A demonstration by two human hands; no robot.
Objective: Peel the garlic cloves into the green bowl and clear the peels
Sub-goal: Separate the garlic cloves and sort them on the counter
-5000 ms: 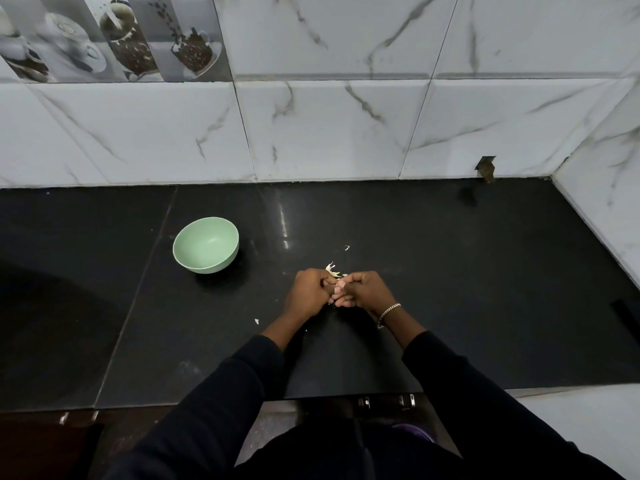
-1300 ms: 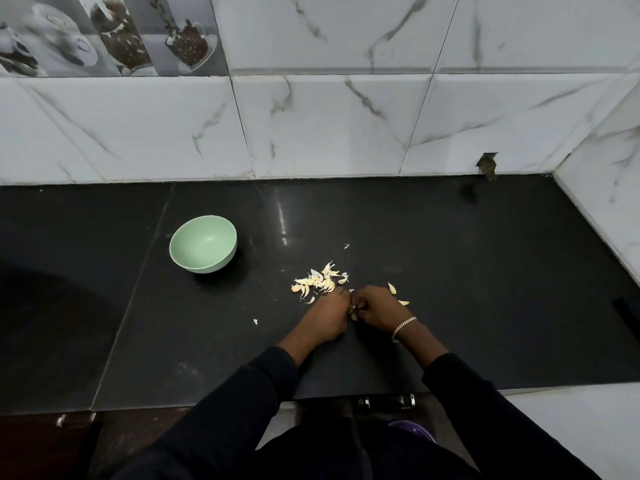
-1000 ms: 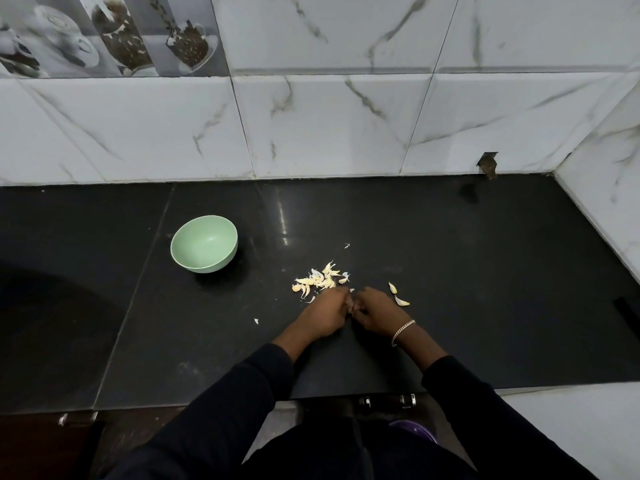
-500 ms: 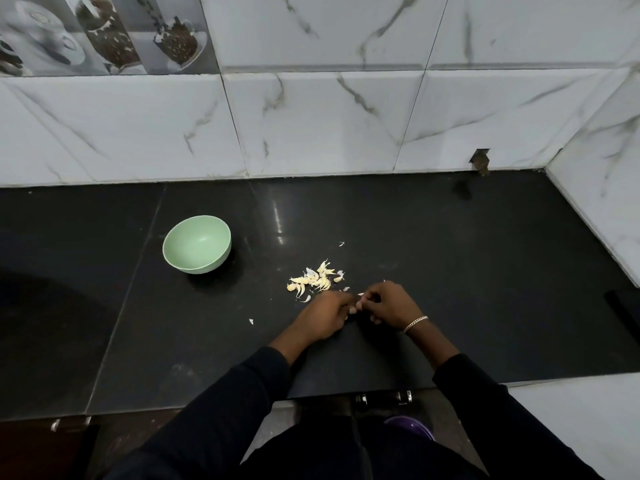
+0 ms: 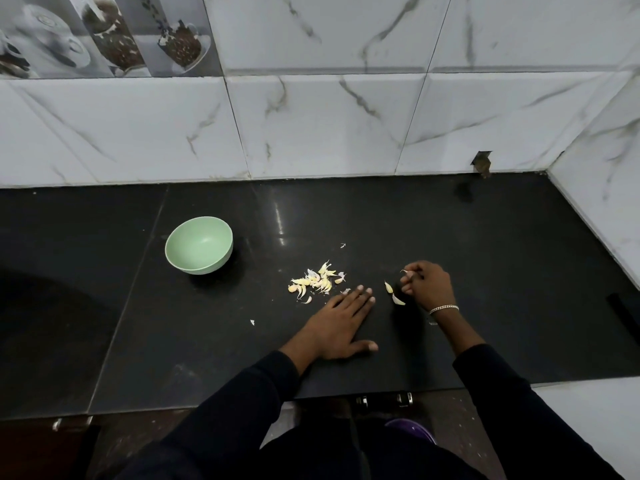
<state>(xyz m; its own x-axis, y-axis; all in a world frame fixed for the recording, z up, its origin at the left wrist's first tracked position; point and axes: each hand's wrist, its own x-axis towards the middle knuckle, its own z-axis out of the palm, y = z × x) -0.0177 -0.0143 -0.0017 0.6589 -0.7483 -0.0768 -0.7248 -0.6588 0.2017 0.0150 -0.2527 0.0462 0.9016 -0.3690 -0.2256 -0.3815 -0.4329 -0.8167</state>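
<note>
The green bowl (image 5: pixel 199 244) stands on the black counter at the left and looks empty. A pile of garlic cloves and peels (image 5: pixel 313 281) lies to its right. My left hand (image 5: pixel 341 320) rests flat on the counter just below the pile, fingers spread, holding nothing. My right hand (image 5: pixel 425 284) is further right, fingers curled around a small piece of garlic (image 5: pixel 404 271) at the fingertips. Two loose cloves (image 5: pixel 393 292) lie on the counter between my hands.
The black counter (image 5: pixel 485 271) runs back to a white marble-tiled wall and a side wall at the right. Small peel scraps (image 5: pixel 252 322) lie left of my left hand and beyond the pile. The counter's front edge is close to my body.
My hands were pressed together over a clove; now they have come apart. The left hand has flattened on the counter and the right has moved right with a piece of garlic.
</note>
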